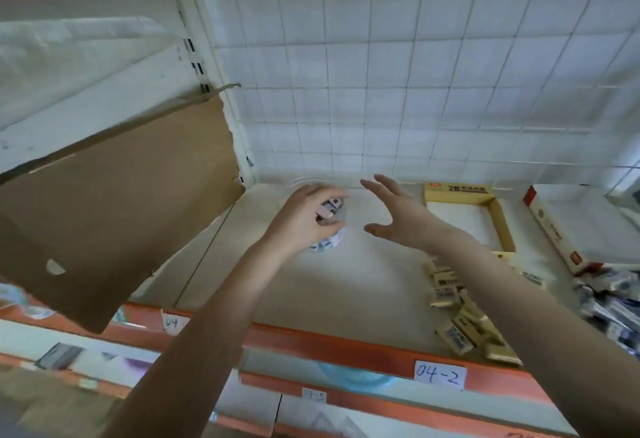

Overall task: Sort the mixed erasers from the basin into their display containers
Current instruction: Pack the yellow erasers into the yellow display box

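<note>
Just left of centre in the frame, the left hand (300,220) grips a small clutch of erasers (329,210), a pinkish one uppermost with darker ones blurred beneath it, fingers curled round them. It holds them directly over a clear round container (302,181) that stands at the back of the shelf (363,285); a few more white-and-dark erasers lie in the container's bottom, below the wrist. Right of it, and apart from it, the right hand (398,219) hangs in the air with fingers spread and straight and the thumb stretched downward, holding nothing and touching nothing. Further right, against the back of the shelf, sits a yellow display box (498,216) printed "2B", its white floor showing. Toward the lower right of the frame a loose scatter of yellow-sleeved erasers (460,320) lies on the shelf, partly hidden by the right forearm. Beyond the yellow box stands a red-and-white box (554,240), and at the right edge of the frame lies a heap of blue-and-white erasers (609,295). A brown cardboard sheet (121,209) fills the left of the frame, tilted. A white wire grid (415,74) backs the shelf across the upper right. Along the bottom runs the shelf's orange front edge, bearing a handwritten label (440,375) reading "04-2", with something pale blue and rounded (356,378) showing just beneath it.
</note>
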A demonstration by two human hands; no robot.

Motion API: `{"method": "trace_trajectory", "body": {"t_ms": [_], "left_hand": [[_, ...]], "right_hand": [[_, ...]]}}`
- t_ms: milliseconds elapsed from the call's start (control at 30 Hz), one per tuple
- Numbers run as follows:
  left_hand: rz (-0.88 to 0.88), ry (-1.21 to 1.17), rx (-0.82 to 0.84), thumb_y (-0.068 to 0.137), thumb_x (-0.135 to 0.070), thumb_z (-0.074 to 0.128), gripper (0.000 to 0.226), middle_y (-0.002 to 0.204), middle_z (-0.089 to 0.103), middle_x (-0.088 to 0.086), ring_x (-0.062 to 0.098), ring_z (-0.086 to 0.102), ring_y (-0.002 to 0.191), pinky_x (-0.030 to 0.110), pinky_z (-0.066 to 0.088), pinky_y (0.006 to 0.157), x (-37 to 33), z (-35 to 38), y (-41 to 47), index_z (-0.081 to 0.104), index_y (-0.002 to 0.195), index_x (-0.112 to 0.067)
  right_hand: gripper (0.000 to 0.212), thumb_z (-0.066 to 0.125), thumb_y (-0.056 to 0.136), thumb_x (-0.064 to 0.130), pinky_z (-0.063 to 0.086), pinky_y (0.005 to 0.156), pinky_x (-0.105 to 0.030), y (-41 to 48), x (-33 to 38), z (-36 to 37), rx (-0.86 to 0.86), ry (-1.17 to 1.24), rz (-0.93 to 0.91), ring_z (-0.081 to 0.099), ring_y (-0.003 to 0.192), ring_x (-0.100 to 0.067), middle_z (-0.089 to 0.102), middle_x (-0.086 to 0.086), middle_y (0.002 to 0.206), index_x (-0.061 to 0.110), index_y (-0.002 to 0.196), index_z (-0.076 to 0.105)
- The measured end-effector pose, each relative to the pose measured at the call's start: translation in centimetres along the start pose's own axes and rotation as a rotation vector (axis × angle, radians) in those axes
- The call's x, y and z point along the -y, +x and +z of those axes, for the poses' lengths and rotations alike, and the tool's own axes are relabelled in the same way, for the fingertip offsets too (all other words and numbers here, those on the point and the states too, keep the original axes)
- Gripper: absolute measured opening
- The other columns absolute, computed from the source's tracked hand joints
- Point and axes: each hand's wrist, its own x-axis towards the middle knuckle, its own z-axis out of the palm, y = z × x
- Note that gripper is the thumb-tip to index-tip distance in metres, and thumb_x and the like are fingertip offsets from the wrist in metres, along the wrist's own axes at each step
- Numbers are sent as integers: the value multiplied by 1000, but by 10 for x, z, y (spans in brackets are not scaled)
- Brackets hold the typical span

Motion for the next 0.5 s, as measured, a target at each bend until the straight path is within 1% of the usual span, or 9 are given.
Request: {"method": "trace_trajectory", "body": {"t_ms": [67, 100, 167, 233, 267, 300, 367, 433, 500], "left_hand": [[12, -12, 35, 74, -25, 76, 44, 121, 61, -11, 11, 53, 115, 35, 39, 102, -10, 14, 11, 63, 116, -27], [44, -24, 47, 74, -23, 77, 43, 120, 62, -8, 11, 54, 114, 31, 38, 102, -17, 21, 17, 64, 115, -24], [120, -45, 66, 73, -16, 78, 42, 117, 64, -3, 12, 56, 110, 19, 36, 99, -31, 38, 30, 66, 113, -18], [151, -58, 112, 74, -14, 77, 41, 116, 63, -2, 11, 55, 110, 8, 32, 95, -46, 54, 41, 66, 113, -17], [153, -69, 148, 75, -15, 77, 42, 118, 62, -3, 11, 54, 112, 8, 31, 95, -53, 64, 46, 65, 115, -18], [160, -76, 191, 76, -17, 76, 43, 120, 61, -4, 10, 52, 114, 11, 31, 97, -61, 72, 50, 64, 117, -20], [188, -88, 277, 78, -25, 75, 42, 126, 58, -8, 10, 50, 119, 20, 34, 102, -76, 88, 56, 62, 118, -26], [220, -119, 388, 81, -34, 72, 39, 129, 56, -12, 6, 48, 121, 23, 35, 104, -93, 100, 58, 61, 117, -30], [241, -135, 518, 82, -42, 68, 39, 131, 54, -13, 5, 47, 123, 27, 35, 106, -107, 111, 59, 60, 119, -32]], "right_hand": [[78, 66, 86, 30, 24, 108, -29, -16, -16, -16, -47, -9, 70, 21, 141, -21, 9, 2, 157, 30, 148, 19], [76, 66, 86, 30, 24, 108, -30, -25, -25, -24, -74, -20, 111, 22, 141, -22, 12, 1, 156, 30, 147, 21], [70, 64, 87, 28, 27, 107, -30, -46, -40, -38, -137, -44, 182, 27, 138, -22, 20, -2, 154, 29, 146, 26], [63, 62, 89, 26, 29, 103, -27, -69, -54, -49, -201, -45, 230, 35, 134, -22, 30, -2, 150, 25, 144, 31], [60, 61, 89, 25, 30, 100, -25, -81, -59, -53, -223, -39, 254, 38, 131, -21, 33, -1, 148, 24, 143, 34], [58, 60, 90, 25, 30, 96, -23, -92, -64, -57, -237, -44, 283, 42, 128, -21, 36, 0, 147, 24, 142, 36], [52, 58, 91, 29, 32, 90, -21, -114, -72, -63, -255, -78, 338, 49, 121, -21, 41, 0, 144, 25, 139, 39], [48, 58, 91, 32, 32, 92, -22, -132, -77, -65, -272, -86, 363, 47, 123, -18, 46, 1, 139, 26, 137, 44], [49, 60, 89, 37, 32, 96, -23, -149, -77, -69, -238, -61, 383, 45, 124, -16, 48, 2, 137, 27, 135, 46]]}}
